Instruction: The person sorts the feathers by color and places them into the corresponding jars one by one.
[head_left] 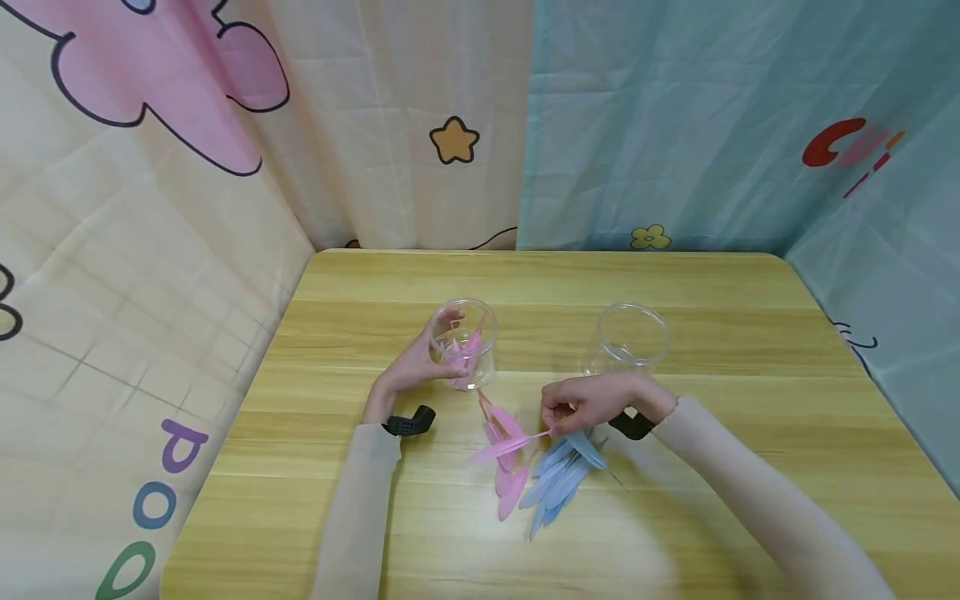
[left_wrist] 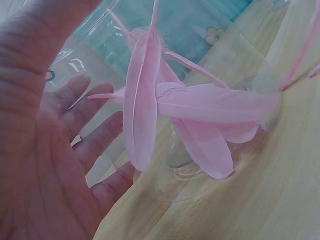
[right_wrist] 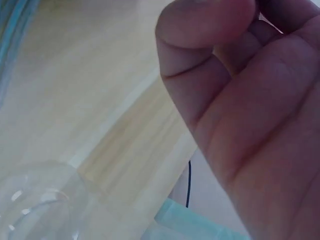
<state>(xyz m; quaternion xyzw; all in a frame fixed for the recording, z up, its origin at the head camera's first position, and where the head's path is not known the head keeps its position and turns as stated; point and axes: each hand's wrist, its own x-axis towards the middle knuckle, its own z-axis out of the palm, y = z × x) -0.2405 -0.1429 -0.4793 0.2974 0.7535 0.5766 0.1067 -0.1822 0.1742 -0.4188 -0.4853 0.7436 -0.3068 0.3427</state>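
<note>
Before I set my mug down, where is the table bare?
Bare table: between the left cup and right cup, left of the left sleeve and right of the right sleeve. Crowded: around the right hand, with pink feathers and blue feathers.

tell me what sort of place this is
Probably an indoor corner set up for tabletop handwork, though the wider room is out of view. Cartoon-printed fabric hangs around a wood-grain table, where pink feathers and blue feathers lie near two clear cups.
</note>
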